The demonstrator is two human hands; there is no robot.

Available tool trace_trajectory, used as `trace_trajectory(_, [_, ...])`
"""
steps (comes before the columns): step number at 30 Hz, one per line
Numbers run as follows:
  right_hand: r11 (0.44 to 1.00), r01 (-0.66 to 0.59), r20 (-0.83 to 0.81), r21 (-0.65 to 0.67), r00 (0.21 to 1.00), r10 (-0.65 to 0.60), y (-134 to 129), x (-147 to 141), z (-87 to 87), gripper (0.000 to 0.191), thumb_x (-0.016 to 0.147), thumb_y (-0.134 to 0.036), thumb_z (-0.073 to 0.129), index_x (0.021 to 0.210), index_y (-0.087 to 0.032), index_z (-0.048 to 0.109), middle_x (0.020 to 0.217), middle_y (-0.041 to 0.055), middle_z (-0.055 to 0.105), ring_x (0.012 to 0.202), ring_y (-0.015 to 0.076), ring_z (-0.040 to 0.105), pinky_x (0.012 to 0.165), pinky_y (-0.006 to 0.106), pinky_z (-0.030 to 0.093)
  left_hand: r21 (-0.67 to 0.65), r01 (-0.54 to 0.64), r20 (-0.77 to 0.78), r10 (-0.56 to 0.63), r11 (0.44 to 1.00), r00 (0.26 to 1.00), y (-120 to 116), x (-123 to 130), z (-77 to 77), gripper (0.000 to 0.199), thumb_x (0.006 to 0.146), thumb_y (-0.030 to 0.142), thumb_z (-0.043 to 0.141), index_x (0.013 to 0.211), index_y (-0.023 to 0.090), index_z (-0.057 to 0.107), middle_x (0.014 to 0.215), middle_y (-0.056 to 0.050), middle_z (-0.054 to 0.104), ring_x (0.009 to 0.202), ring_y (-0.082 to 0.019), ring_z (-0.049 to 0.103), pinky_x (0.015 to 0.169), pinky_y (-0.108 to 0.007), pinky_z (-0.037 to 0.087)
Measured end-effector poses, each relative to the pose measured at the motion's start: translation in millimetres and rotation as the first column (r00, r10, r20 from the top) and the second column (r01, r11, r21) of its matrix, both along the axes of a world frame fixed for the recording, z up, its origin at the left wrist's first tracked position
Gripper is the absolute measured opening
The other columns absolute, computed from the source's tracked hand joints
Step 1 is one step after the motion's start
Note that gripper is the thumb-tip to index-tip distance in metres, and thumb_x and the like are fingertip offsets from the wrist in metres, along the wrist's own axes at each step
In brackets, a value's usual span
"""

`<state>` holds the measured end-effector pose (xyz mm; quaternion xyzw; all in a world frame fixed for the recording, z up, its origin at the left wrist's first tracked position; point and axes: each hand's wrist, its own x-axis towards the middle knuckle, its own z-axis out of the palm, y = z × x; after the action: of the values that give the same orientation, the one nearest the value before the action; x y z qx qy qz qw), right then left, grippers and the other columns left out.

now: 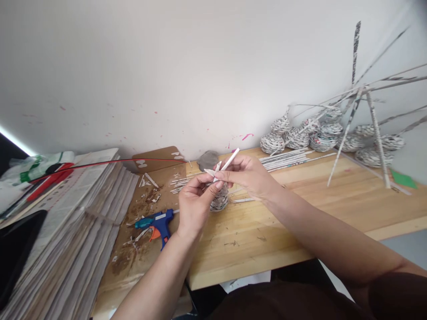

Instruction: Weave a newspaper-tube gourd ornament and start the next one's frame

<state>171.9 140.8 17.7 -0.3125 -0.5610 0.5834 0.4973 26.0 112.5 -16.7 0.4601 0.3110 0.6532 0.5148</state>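
From where I stand, both hands meet near the middle of the frame over a pale wooden worktop (240, 249). The left hand (197, 200) has its grip closed, thumb against fingers, at the low end of a white rod (231, 159). The right hand (250, 175) comes in from the lower right, its grip pinched round the same rod, which slants up and to the right between the fingers. A small woven pot (219, 202) sits just beneath them, partly hidden; I can't tell whether the rod joins it. Left of the hands a blue glue gun (162, 223) lies on stained cardboard (133, 209) among paper scraps (151, 180). A tall stack of newspaper (76, 240) fills the lower left, with a black slab (23, 253) at the frame's edge. Behind the hands, against the wall (200, 66), rests a grey round lump (207, 160). Printed sticks (285, 159) lie side by side right of centre, in front of a cluster of woven vessels (323, 138). A frame of paper poles (375, 129) stands at far right, beside a green sheet (403, 178).
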Motion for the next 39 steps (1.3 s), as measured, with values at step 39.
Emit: trace_trajectory(39, [0.927,-0.065,0.441,0.368,0.89,-0.112,-4,-14,-22.1,0.016,0.084,-0.034,0.071,0.085,-0.018,0.073,0.086,0.0025,0.073,0.081,0.0159,0.064,0.072,0.027,0.046,-0.101,-0.118,0.09,0.127,0.988,0.988,9,-11,9.7,0.026,0.067,0.033,0.087,0.073,0.017,0.067,0.068,0.004,0.062,0.063,-0.008,0.054,0.065,-0.019,0.043])
